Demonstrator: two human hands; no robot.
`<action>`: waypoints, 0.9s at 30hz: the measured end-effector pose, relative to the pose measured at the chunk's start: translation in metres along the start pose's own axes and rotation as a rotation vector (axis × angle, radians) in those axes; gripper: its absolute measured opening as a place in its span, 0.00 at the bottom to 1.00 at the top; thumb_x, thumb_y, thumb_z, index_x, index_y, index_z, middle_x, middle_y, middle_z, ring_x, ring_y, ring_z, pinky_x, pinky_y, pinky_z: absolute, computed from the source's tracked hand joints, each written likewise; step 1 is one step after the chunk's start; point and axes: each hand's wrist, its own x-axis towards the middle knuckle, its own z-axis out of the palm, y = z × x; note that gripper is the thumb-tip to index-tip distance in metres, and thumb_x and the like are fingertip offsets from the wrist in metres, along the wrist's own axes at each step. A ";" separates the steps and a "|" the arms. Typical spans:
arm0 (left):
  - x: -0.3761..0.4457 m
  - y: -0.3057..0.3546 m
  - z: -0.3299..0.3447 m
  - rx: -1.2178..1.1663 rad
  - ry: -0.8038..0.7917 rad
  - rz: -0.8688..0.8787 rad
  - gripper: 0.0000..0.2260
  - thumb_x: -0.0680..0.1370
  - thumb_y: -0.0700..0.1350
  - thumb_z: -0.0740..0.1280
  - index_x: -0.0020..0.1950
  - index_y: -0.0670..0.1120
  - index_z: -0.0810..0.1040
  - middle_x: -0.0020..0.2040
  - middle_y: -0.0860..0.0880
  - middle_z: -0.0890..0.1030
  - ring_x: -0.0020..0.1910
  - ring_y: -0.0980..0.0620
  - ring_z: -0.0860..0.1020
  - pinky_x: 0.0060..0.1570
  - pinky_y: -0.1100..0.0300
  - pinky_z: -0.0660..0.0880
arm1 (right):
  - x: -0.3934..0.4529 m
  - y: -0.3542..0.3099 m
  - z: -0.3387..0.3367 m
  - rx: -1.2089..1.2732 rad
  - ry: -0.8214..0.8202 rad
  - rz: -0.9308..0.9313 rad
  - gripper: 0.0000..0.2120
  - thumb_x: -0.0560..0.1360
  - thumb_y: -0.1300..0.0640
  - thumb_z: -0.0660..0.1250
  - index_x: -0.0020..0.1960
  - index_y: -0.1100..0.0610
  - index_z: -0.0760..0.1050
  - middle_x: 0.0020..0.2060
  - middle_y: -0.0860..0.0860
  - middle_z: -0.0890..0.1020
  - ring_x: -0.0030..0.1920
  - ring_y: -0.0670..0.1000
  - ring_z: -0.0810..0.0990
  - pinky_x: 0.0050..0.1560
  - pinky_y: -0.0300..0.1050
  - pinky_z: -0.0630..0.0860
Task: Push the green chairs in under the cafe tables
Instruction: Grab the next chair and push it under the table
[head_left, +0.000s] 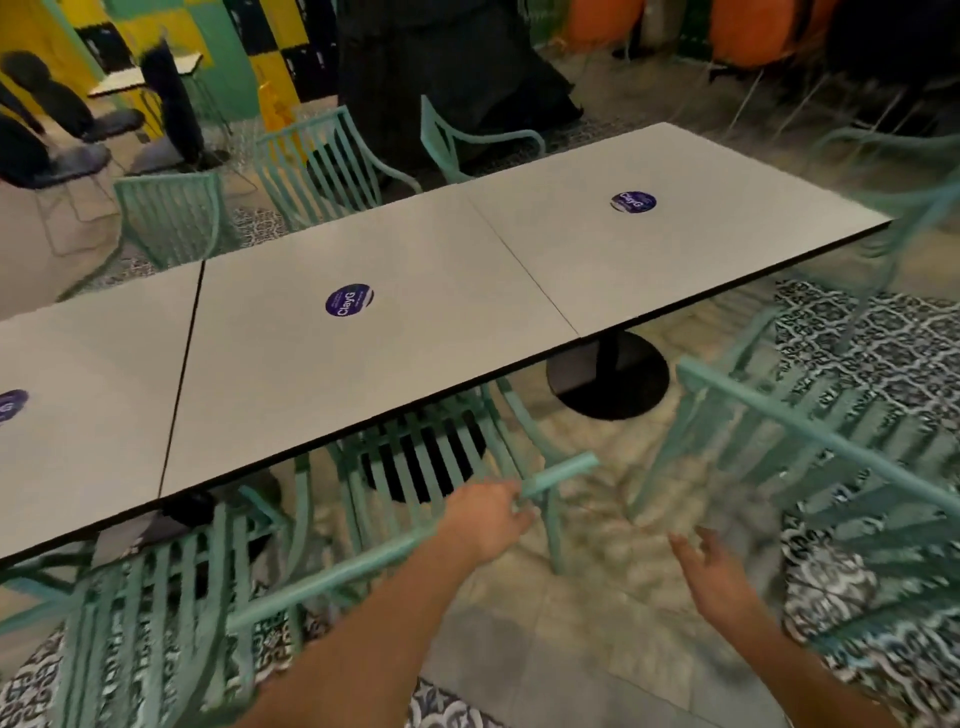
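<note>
Mint-green slatted chairs (431, 457) tucked against a pale grey surface (415, 291) edged in black, dotted with round purple stickers (349, 300); black-and-white patterned floor tiles (872, 338) beside plain beige ones

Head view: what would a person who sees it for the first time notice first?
First, the row of grey tables running across the middle, each with a round purple sticker. Next, the left hand on the top rail of a green chair tucked under the near table edge, with the right hand open in the air beside it. At right, another green chair stands out from the table, blurred.
</note>
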 end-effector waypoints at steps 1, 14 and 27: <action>0.010 0.027 0.003 -0.036 -0.025 0.024 0.17 0.79 0.60 0.58 0.58 0.49 0.74 0.51 0.47 0.78 0.50 0.47 0.77 0.49 0.54 0.75 | 0.003 0.012 -0.017 0.111 0.027 0.078 0.30 0.78 0.42 0.58 0.72 0.62 0.65 0.65 0.64 0.73 0.66 0.64 0.71 0.64 0.53 0.66; 0.115 0.263 0.049 -0.618 -0.267 -0.039 0.27 0.71 0.67 0.63 0.59 0.49 0.78 0.58 0.48 0.80 0.55 0.48 0.78 0.58 0.53 0.74 | 0.036 0.105 -0.185 1.058 0.328 0.448 0.29 0.74 0.32 0.58 0.63 0.54 0.69 0.43 0.52 0.73 0.42 0.51 0.73 0.45 0.49 0.73; 0.264 0.316 0.040 -1.625 -0.272 -0.712 0.27 0.78 0.57 0.64 0.71 0.43 0.66 0.67 0.41 0.70 0.64 0.39 0.73 0.60 0.42 0.72 | 0.111 0.156 -0.253 1.699 0.590 0.693 0.22 0.74 0.42 0.67 0.58 0.59 0.73 0.50 0.57 0.74 0.47 0.54 0.75 0.49 0.55 0.78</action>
